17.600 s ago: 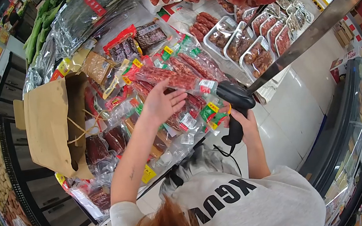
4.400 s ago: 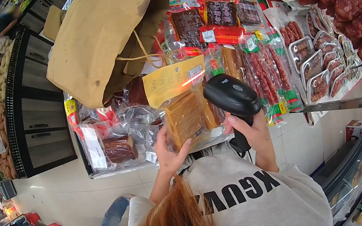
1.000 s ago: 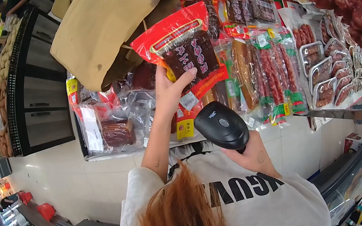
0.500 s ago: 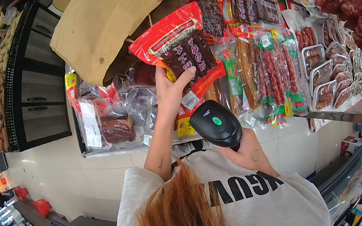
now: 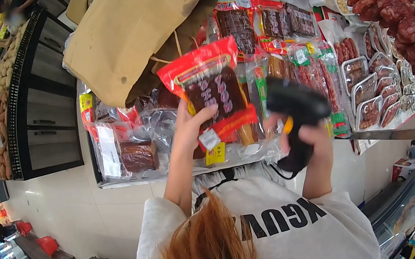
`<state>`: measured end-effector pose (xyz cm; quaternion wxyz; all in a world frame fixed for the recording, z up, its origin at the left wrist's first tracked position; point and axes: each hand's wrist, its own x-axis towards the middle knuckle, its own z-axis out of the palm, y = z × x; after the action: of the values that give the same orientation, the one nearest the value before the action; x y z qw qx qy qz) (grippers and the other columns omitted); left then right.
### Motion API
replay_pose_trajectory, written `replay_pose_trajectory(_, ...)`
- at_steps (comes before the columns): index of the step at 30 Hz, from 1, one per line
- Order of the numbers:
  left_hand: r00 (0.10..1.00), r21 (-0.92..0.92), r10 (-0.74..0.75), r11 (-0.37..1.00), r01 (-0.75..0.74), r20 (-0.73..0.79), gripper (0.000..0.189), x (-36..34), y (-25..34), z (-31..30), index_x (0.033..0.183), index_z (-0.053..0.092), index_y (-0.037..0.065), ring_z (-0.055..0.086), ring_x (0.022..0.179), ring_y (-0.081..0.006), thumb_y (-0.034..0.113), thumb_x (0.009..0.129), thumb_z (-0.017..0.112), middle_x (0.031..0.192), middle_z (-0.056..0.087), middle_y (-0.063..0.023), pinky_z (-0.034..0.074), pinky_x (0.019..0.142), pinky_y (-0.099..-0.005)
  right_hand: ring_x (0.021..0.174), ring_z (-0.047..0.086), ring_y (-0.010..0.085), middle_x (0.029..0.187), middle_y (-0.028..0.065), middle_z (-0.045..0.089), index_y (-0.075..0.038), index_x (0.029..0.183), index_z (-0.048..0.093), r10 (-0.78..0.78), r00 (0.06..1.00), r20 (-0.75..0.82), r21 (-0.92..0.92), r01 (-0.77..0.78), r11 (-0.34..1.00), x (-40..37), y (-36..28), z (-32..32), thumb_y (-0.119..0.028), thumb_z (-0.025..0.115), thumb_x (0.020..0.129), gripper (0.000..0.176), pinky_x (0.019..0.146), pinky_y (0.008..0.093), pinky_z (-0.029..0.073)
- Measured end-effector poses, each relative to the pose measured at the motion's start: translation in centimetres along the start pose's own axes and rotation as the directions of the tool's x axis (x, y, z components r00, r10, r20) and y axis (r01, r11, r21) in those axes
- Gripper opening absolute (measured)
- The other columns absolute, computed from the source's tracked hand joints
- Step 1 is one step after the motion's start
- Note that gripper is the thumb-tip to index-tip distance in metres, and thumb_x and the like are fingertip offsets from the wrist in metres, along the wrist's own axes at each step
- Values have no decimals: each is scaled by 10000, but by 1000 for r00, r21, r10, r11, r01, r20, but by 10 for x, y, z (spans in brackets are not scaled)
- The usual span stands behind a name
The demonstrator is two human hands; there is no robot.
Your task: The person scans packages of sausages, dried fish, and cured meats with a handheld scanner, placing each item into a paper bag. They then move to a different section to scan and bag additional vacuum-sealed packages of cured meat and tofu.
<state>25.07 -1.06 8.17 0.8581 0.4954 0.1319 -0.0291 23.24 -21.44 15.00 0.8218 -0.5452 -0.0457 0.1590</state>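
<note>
The left hand [image 5: 191, 126] closes its grip on the red packet [image 5: 209, 88] before the shelf [image 5: 139, 180], and the right hand [image 5: 313, 137] at its 3 o'clock grips the scanner [image 5: 296, 107], which should point steadily at the white label [image 5: 209, 139].

Left hand [image 5: 189, 127] gripping red packet [image 5: 209, 88], right hand [image 5: 313, 137] raising scanner [image 5: 296, 110]

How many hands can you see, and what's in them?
2. The left hand holds up a red packet of dark meat; the right hand grips a black scanner beside it. Hands of far-off people are too small to see.
</note>
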Motion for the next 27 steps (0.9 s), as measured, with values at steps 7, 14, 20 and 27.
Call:
replay_pose_trajectory(7, 944, -104, -314, 940, 324, 99, 547, -43, 1, -55, 1151, 332, -5, 497, 930, -192, -24, 646, 540, 1027, 497, -112, 393, 806, -322, 603, 567, 190, 1079, 175, 472, 69, 1116, 360, 152, 919, 363, 362, -289, 886, 116, 2, -5, -196, 404, 770, 438, 498, 224, 483)
replay_pose_trajectory(14, 947, -35, -312, 948, 315, 83, 595, -47, 26, -62, 1219, 246, -10, 450, 998, -190, 1, 689, 517, 1128, 427, -110, 355, 846, -303, 596, 542, 141, 963, 163, 520, 87, 1064, 389, 247, 749, 615, 214, -459, 862, 162, 33, 53, -195, 423, 782, 400, 502, 203, 468)
replay_pose_trajectory(20, 990, 184, -140, 974, 132, 29, 645, -24, 57, -8, 1262, 157, -3, 323, 1103, -143, 64, 728, 514, 1227, 311, -84, 254, 899, -227, 596, 533, 121, 818, 101, 550, 25, 992, 454, 29, 724, 689, 151, -182, 972, 175, -44, 97, -184, 448, 785, 294, 521, 216, 452)
replay_pose_trajectory(27, 944, -320, 260, 893, -316, -204, 283, 55, 66, -1, 1075, 384, 23, 500, 831, -177, 102, 804, 409, 935, 490, -71, 406, 749, -294, 620, 537, 136, 904, 151, 539, 70, 1049, 414, 98, 728, 678, 112, -235, 965, 167, -42, 98, -173, 445, 796, 352, 553, 218, 479)
